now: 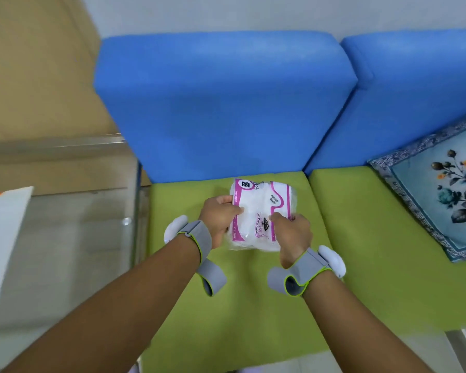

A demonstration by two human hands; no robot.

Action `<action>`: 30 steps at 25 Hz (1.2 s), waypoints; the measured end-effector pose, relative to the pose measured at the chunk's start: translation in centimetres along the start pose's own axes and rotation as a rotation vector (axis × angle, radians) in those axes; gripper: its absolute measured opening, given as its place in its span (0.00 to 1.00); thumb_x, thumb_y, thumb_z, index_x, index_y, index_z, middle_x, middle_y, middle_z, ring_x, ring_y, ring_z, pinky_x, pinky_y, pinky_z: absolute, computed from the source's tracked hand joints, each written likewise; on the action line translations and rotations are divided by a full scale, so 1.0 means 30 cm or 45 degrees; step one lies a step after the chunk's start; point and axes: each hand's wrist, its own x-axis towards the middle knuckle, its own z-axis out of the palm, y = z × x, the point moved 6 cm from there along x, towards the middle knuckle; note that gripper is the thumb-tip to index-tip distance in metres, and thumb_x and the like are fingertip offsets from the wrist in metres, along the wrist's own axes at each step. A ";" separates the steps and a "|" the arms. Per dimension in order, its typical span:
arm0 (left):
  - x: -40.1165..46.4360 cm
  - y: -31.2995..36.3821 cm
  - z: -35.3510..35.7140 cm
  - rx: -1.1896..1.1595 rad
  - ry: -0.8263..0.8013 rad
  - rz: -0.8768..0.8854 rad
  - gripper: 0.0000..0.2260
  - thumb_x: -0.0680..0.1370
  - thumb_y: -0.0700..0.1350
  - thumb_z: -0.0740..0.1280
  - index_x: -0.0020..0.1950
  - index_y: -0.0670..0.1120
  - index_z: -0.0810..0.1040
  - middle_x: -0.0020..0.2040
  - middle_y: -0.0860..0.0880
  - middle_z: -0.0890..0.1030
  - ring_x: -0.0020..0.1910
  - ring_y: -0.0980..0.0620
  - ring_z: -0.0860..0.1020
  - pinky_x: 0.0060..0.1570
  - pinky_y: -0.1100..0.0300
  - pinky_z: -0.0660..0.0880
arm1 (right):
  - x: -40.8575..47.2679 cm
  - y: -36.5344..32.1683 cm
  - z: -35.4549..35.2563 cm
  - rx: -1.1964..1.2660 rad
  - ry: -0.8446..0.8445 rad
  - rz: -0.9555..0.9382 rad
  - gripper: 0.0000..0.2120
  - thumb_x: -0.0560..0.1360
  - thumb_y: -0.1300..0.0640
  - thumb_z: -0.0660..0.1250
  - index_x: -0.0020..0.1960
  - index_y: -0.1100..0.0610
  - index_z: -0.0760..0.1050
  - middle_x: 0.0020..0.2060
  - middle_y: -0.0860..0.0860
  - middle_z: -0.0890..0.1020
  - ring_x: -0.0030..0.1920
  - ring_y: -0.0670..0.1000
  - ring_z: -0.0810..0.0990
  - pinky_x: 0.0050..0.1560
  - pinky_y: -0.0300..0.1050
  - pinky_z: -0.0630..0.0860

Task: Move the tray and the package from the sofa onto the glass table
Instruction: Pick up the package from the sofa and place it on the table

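Note:
A white package (258, 208) with pink print, a pack of paper napkins, lies on the green seat cushion (226, 305) of the sofa, close to the blue back cushion. My left hand (219, 216) grips its left edge and my right hand (292, 234) grips its right side. Both wrists wear grey straps with white sensors. The glass table (73, 238) stands to the left of the sofa. A white flat thing (3, 238), possibly the tray, lies on the table at the far left edge of the view.
Two blue back cushions (221, 103) line the wall behind the seat. A floral pillow (441, 189) leans on the right seat cushion. A beige wall and floor lie beyond the glass table.

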 end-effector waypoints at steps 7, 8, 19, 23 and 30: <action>-0.130 0.020 -0.623 -0.079 0.283 0.026 0.12 0.73 0.44 0.69 0.55 0.44 0.81 0.49 0.44 0.85 0.46 0.45 0.82 0.52 0.51 0.78 | -0.395 -0.020 0.452 -0.061 -0.166 -0.083 0.08 0.69 0.55 0.66 0.37 0.54 0.67 0.31 0.48 0.71 0.34 0.54 0.69 0.42 0.45 0.67; -0.144 0.020 -0.698 -0.094 0.300 0.026 0.10 0.74 0.43 0.68 0.54 0.43 0.81 0.47 0.43 0.84 0.44 0.45 0.80 0.49 0.52 0.77 | -0.444 -0.017 0.517 -0.059 -0.200 -0.095 0.06 0.69 0.55 0.66 0.41 0.55 0.70 0.34 0.49 0.74 0.36 0.54 0.70 0.43 0.45 0.68; -0.142 -0.155 -1.351 -0.108 0.520 -0.102 0.09 0.65 0.46 0.70 0.43 0.47 0.83 0.50 0.42 0.85 0.49 0.40 0.83 0.56 0.43 0.79 | -0.774 0.135 1.078 -0.145 -0.432 -0.095 0.08 0.68 0.58 0.64 0.34 0.55 0.65 0.28 0.51 0.68 0.31 0.55 0.65 0.35 0.43 0.64; -0.104 -0.249 -1.403 0.030 0.499 -0.124 0.15 0.62 0.49 0.68 0.44 0.43 0.80 0.50 0.39 0.84 0.51 0.38 0.83 0.57 0.41 0.78 | -0.800 0.199 1.150 -0.292 -0.556 -0.143 0.02 0.67 0.60 0.65 0.38 0.56 0.71 0.31 0.50 0.76 0.35 0.55 0.74 0.38 0.44 0.71; -0.099 -0.275 -1.405 0.018 0.498 -0.103 0.09 0.64 0.49 0.71 0.41 0.47 0.78 0.49 0.41 0.83 0.51 0.38 0.82 0.59 0.43 0.77 | -0.786 0.203 1.137 -0.389 -0.550 -0.114 0.14 0.69 0.58 0.64 0.52 0.61 0.77 0.43 0.54 0.80 0.42 0.56 0.76 0.42 0.43 0.72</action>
